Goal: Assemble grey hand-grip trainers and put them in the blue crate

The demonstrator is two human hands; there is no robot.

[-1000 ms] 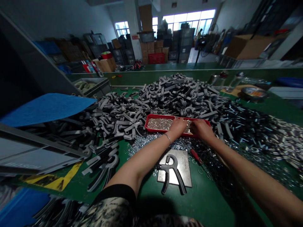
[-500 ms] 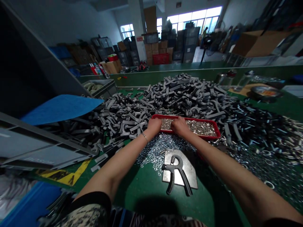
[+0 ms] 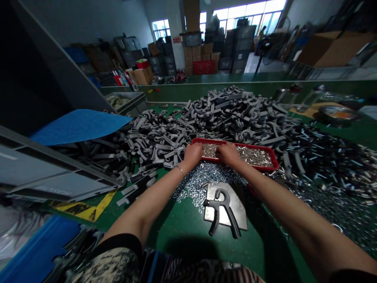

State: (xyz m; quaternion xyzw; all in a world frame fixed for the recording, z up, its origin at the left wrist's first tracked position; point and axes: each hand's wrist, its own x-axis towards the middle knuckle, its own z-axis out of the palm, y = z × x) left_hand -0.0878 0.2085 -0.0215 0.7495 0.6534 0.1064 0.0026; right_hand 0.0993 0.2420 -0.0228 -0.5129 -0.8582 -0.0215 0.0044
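Note:
A long red tray (image 3: pixel 276 160) holds many small silvery metal pins (image 3: pixel 255 156) and lies across the bench in front of me. My left hand (image 3: pixel 193 154) is at the tray's left end, its fingers curled down and closed over the pins; the fingertips are hidden. Around the middle of the tray, my right hand (image 3: pixel 228 154) reaches in among the pins with fingers pinched together, and what they hold is too small to see. Nearer to me, a grey hand grip strengthener (image 3: pixel 233 222) with a spring rests on a flat metal plate (image 3: pixel 240 206), touched by neither hand.
Loose small nuts (image 3: pixel 193 190) spread in front of the tray. Behind it rises a heap of grey plastic handles (image 3: pixel 224 104). Black parts with bolts (image 3: pixel 321 147) lie to the right, above scattered metal rings (image 3: pixel 337 227). A grey crate (image 3: pixel 59 173) stands at left.
The view has shifted slightly, so the bench items sit a little differently in the picture. Both hands stay at the tray, with the right fingers moved only slightly among the pins.

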